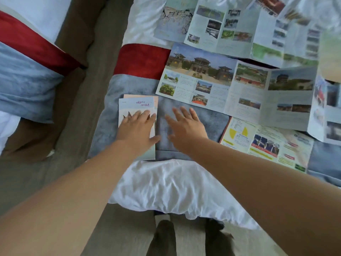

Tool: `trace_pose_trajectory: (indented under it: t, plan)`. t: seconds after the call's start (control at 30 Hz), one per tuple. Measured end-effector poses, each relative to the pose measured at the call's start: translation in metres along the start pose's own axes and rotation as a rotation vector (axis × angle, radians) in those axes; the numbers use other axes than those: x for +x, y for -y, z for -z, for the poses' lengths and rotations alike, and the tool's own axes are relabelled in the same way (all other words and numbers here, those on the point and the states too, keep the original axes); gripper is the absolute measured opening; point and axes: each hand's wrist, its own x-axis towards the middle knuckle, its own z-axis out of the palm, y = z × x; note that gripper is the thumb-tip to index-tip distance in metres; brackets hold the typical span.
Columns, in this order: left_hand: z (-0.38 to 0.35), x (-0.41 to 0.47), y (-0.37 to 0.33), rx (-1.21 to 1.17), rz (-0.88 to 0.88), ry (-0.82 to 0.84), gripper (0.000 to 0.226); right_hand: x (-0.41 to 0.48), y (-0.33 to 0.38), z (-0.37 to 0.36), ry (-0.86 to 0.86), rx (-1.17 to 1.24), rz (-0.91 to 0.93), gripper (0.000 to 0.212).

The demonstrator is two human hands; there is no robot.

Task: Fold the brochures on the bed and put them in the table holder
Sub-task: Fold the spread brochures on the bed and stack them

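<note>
pressing folded brochure [137, 115] under left hand [137, 129], right hand [186, 126] spread

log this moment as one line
left hand: flat on folded brochure | right hand: open over grey blanket | temple brochure, yellow brochure: unfolded | holder: not in view

The left hand [137, 126] presses flat on a folded pale-blue paper brochure [136, 106] on the grey-blue plush bed runner [214, 117]. The right hand [186, 126], fingers spread, is just beside it. A wide unfolded brochure with temple photos [230, 85] lies near.
</note>
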Motion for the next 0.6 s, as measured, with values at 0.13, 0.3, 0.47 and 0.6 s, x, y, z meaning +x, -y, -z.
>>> trace_pose_trajectory:
  t: [0.13,0.3,0.47,0.6]
  plan:
    - [0.010,0.006,-0.049,-0.016,-0.074,0.047,0.081,-0.041,-0.069,0.005,-0.077,0.057,-0.110,0.067]
    - [0.022,0.033,-0.123,-0.056,-0.113,0.025,0.078,-0.091,-0.152,0.004,-0.134,0.006,-0.241,0.070]
    - [0.020,0.062,-0.195,-0.023,-0.172,0.048,0.076,-0.122,-0.220,0.001,-0.162,0.016,-0.326,0.074]
    - [0.013,0.077,-0.233,-0.018,-0.173,0.049,0.071,-0.138,-0.261,-0.003,-0.168,0.018,-0.381,0.075]
